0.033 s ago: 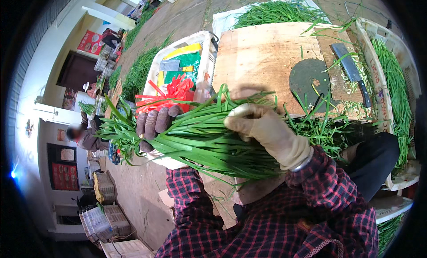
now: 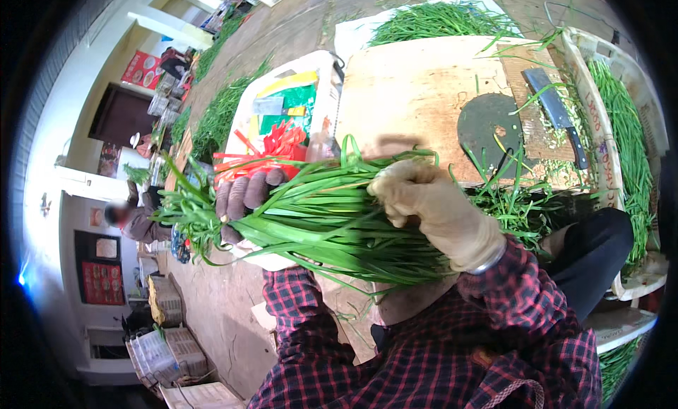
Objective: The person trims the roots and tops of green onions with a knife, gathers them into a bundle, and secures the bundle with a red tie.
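A thick bunch of garlic chives (image 2: 332, 218), long flat green leaves, lies crosswise before me above my lap. My left hand (image 2: 247, 196), in a dark purple-brown glove, is wrapped round it toward its left part. Leaves splay out beyond that grip. Over the right part of the bunch is my right hand (image 2: 431, 208), in a pale tan glove. Its thumb and fingers are curled together at the upper leaves; what they pinch is hidden. Red plastic strips (image 2: 275, 151) lie just beyond my left hand.
Ahead stands a wooden board (image 2: 402, 77) bearing a dark round pad (image 2: 491, 130) and a cleaver (image 2: 554, 105). Left of it, a white basket (image 2: 328, 77) holds a yellow-handled scraper (image 2: 272, 105). A crate (image 2: 607, 155) of greens is at right. Another person (image 2: 145, 222) is far left.
My right hand has shifted slightly right along the bunch, and its fingers are more curled. My left hand keeps its hold on the chives.
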Tool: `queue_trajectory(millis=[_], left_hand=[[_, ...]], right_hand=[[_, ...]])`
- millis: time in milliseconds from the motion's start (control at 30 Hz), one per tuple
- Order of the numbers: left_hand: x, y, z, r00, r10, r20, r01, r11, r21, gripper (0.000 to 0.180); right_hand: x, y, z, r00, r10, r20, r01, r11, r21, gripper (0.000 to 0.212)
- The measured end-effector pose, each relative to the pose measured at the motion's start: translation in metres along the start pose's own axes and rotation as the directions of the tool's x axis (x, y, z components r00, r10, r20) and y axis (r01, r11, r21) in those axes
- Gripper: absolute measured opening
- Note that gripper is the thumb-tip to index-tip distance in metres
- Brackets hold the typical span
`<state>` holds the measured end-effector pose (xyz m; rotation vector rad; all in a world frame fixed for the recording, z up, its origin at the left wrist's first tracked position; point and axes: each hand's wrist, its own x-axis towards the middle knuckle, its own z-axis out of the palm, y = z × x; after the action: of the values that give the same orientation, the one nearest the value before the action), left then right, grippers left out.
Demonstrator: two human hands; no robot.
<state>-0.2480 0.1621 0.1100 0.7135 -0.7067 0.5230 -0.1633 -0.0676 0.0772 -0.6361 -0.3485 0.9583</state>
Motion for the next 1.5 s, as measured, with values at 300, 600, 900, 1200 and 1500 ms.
queue_trajectory(millis=[300, 600, 900, 1200, 1500], left_hand=[[-0.011, 0.006, -0.004, 0.991, -0.121, 0.051, 0.125, 0.989, -0.073, 0.019], [-0.014, 0.006, -0.006, 0.999, 0.037, -0.007, -0.037, 0.999, -0.02, 0.019], [-0.031, 0.024, -0.008, 0.998, 0.06, -0.016, -0.061, 0.992, -0.113, 0.021], [-0.005, 0.002, -0.007, 0.953, -0.143, 0.269, 0.198, 0.961, -0.191, 0.031], [-0.017, 0.03, 0.0, 0.947, -0.079, 0.312, 0.122, 0.985, -0.119, 0.027]], right_hand=[[-0.11, -0.043, -0.123, 0.849, -0.446, -0.285, -0.181, 0.262, -0.948, 0.022], [-0.021, 0.019, -0.055, 0.876, -0.475, -0.083, 0.027, 0.22, -0.975, 0.026], [-0.124, 0.012, -0.158, 0.86, -0.454, -0.232, -0.43, -0.401, -0.809, 0.019], [0.04, 0.018, -0.094, 0.854, -0.5, 0.141, 0.298, 0.249, -0.921, 0.02], [-0.107, -0.007, -0.171, 0.875, -0.219, -0.432, -0.482, -0.475, -0.736, 0.026]])
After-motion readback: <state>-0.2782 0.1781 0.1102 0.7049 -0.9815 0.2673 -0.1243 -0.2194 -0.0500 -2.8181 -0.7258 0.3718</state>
